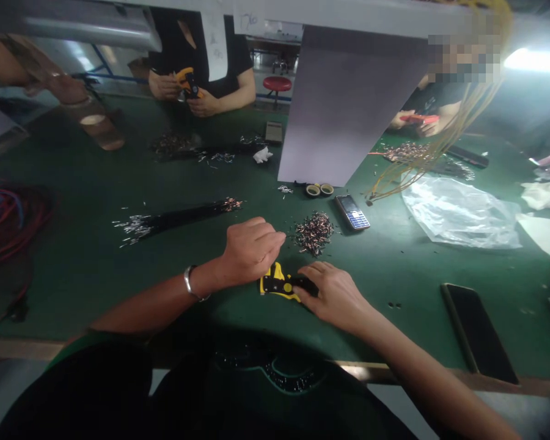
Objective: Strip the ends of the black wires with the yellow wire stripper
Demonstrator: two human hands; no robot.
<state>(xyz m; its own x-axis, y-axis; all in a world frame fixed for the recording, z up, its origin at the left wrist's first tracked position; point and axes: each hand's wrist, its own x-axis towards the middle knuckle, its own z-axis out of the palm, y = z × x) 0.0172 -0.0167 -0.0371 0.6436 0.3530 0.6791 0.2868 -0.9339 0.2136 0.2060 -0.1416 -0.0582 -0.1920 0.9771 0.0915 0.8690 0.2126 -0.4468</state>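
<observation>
My left hand (pixel 250 250) hovers over the green table (pixel 96 256) with its fingers pinched together, fingertips close to a small heap of metal terminals (pixel 314 232); whatever it pinches is too small to make out. A bracelet sits on that wrist. My right hand (pixel 334 293) rests on the table, closed around the black handle of a yellow and black crimping tool (pixel 277 284) that lies just under the left hand. A bundle of black wires with bare metal ends (pixel 178 217) lies to the left.
A keypad phone (pixel 352 212) and tape rolls (pixel 318 190) lie beyond the heap. A dark smartphone (pixel 479 333) rests near the front edge at right, a clear plastic bag (pixel 458 211) further back. Red cables (pixel 9 226) coil at left. Other people work across the table, behind a grey panel (pixel 348 104).
</observation>
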